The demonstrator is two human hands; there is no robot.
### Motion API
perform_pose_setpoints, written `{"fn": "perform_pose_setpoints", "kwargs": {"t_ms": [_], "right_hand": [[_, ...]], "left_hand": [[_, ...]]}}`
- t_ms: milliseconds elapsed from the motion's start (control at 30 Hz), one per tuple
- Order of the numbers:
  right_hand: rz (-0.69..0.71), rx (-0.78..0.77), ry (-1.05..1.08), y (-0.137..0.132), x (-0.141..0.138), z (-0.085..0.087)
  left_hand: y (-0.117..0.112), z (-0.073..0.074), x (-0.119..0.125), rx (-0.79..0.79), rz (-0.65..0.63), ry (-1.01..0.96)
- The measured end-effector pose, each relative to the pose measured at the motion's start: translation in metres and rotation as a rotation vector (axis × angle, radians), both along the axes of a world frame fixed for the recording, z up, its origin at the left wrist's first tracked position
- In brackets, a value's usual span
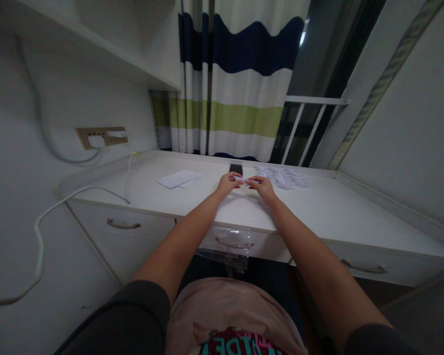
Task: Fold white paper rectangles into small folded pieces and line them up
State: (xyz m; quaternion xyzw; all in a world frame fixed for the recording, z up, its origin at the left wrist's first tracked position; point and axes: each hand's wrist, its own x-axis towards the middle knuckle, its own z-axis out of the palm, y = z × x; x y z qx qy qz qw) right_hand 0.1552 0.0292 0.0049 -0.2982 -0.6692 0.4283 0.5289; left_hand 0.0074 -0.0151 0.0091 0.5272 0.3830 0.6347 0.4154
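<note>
My left hand and my right hand meet over the middle of the white desk. Between their fingertips is a small piece of white paper, pinched from both sides; its exact shape is too small to make out. Just behind my left hand lies a dark phone-like rectangle. To the right, beyond my right hand, a spread of several small folded white papers covers part of the desk. Flat white sheets lie to the left, partly overlapping.
The white desk has drawers with metal handles along its front. A pale cable loops over its left edge. A wall socket with plugs is at left. Behind the desk hang a striped curtain and a white railing.
</note>
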Motion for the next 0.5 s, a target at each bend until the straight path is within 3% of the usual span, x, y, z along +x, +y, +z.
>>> {"fn": "perform_pose_setpoints", "kwargs": {"t_ms": [500], "right_hand": [[0.064,-0.073,0.01,-0.0018,0.0003,0.0013]], "left_hand": [[0.0015,-0.0022,-0.0012,0.007,-0.003,-0.045]]}}
